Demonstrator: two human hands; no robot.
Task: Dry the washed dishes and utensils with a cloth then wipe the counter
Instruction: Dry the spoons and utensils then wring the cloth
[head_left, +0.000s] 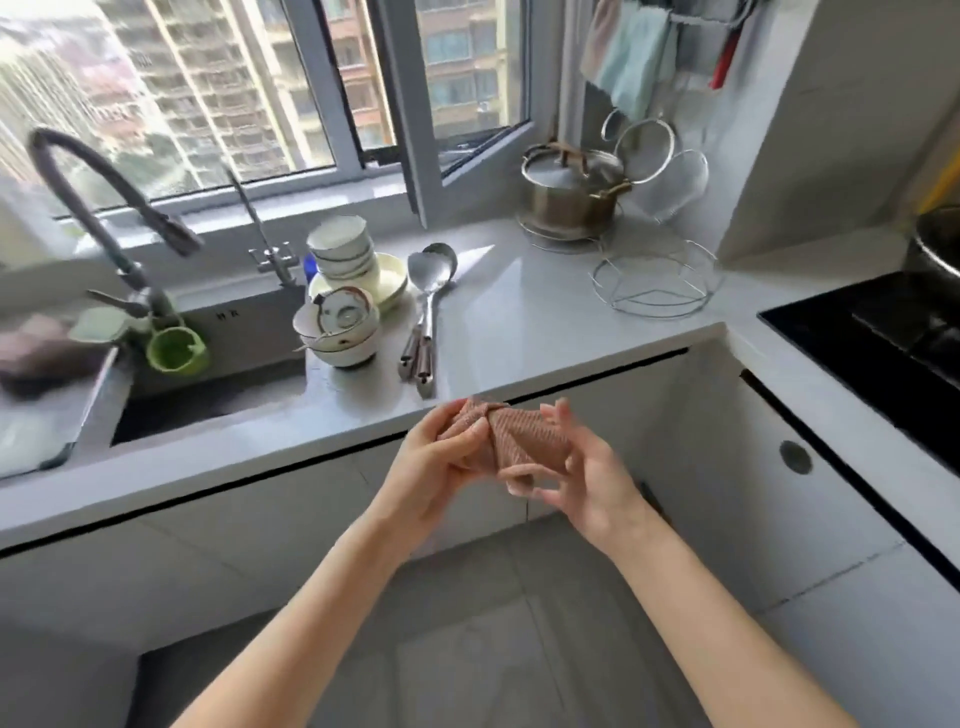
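While the left hand (436, 467) and right hand (592, 483) both grip the bunched pink cloth (524, 441) just off the counter (519, 312) edge, the stacked bowls (337, 322) and utensils (431, 280) lie untouched beside the sink (244, 338). Judgement: drying not begun, counter wipe pending.

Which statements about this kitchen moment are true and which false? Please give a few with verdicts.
1. The left hand and the right hand both hold the pink cloth. True.
2. A lidded steel pot stands on the counter near the window. True.
3. The metal utensils stand inside the steel pot. False: they lie on the counter, right of the stacked bowls.
4. The pink cloth touches the stacked bowls. False: it is held apart from them, in front of the counter edge.
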